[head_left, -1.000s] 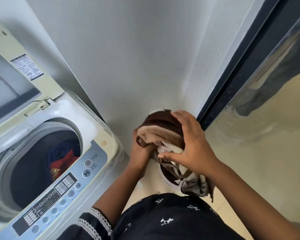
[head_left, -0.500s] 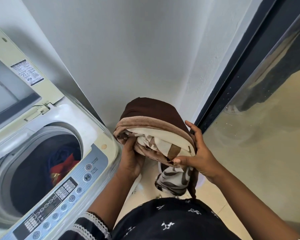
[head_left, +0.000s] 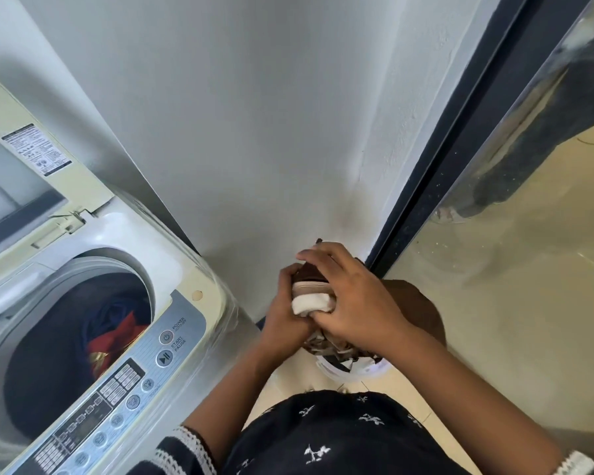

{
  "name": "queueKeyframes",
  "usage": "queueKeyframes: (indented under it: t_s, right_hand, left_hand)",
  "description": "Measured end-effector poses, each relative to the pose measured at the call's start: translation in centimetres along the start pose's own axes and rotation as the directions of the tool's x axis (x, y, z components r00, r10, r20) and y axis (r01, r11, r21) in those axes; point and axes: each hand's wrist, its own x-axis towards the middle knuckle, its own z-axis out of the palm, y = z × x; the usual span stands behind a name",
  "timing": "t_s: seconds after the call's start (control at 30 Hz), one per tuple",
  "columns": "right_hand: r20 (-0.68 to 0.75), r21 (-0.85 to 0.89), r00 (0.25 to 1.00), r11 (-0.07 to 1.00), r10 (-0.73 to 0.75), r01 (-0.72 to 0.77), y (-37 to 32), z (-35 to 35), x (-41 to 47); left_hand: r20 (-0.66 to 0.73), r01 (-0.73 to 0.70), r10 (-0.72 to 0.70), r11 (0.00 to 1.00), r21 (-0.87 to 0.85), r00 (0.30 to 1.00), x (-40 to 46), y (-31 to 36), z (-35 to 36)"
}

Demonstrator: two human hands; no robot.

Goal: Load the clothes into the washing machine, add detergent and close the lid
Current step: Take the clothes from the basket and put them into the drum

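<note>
Beside the washing machine (head_left: 186, 269), low over the floor (head_left: 384, 392) near the wall corner, both hands (head_left: 323, 303) are wrapped around a bundle of brown and cream cloth (head_left: 312, 296). The left hand (head_left: 285, 317) grips it from the machine's side with its fingers curled into the folds; the right hand (head_left: 354, 303) clamps over the top, fingers bent down across the fabric.

Half a second ago the same bundle was lifted higher and hung open, its patterned tail dangling free. Now it sits lower and is squeezed much tighter, and the patterned part trails into a white bucket (head_left: 350, 370) standing on the floor below the hands. It looks as though the cloth was pushed back down to be gathered, though whether more garments lie under it I cannot tell, since the hands hide the bucket's inside.

For the task this means the load is only partly done. The lid (head_left: 24, 166) stands open at the machine's back edge, and the drum (head_left: 59, 337) already holds dark blue and red clothes (head_left: 114, 334), yet this bundle is well apart from the opening. Once compact, it should carry across to the left and drop in without snagging the rim. No detergent is in sight, so that step and the lid closing remain ahead.
</note>
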Motion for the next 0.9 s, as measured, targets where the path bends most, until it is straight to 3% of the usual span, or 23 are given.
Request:
queueKeyframes:
  t_s: [0.1, 0.17, 0.3, 0.5, 0.6, 0.73, 0.9]
  right_hand:
    - [-0.018, 0.266, 1.0, 0.964, 0.0, 0.005, -0.4, -0.8, -0.1]
    - [0.002, 0.289, 0.999, 0.956, 0.047, -0.046, 0.8, -0.9, -0.5]
    - [0.092, 0.414, 0.97, 0.877, 0.225, -0.243, 3.7, -0.4, -1.9]
    - [0.065, 0.607, 0.978, 0.77, 0.196, -0.195, 4.2, 0.0, -2.3]
    - [0.072, 0.792, 0.946, 0.558, 0.316, -0.247, 3.8, 1.0, -3.1]
    - [0.287, 0.903, 0.835, 0.159, 0.47, -0.4, 3.3, 2.1, -4.3]
    - [0.334, 0.942, 0.812, -0.156, 0.479, -0.296, 3.3, 2.4, -4.6]
  left_hand:
    - [-0.113, 0.0, -0.019, 0.986, -0.168, 0.993, -0.4, -0.2, -1.8]
    - [-0.16, -0.008, -0.047, 0.945, -0.327, 0.986, -0.4, -0.2, -2.6]
    - [-0.2, 0.047, -0.26, 0.712, -0.701, 0.945, -0.2, 0.4, -2.9]
    - [-0.163, 0.051, -0.342, 0.54, -0.84, 0.925, -0.3, 1.4, -1.8]
    - [-0.138, 0.062, -0.355, 0.497, -0.865, 0.924, -0.5, 1.6, -1.2]
    - [-0.121, 0.08, -0.391, 0.461, -0.884, 0.912, -1.1, 1.4, -1.2]
    - [-0.029, 0.163, -0.425, 0.408, -0.898, 0.905, -1.6, 0.7, -1.4]
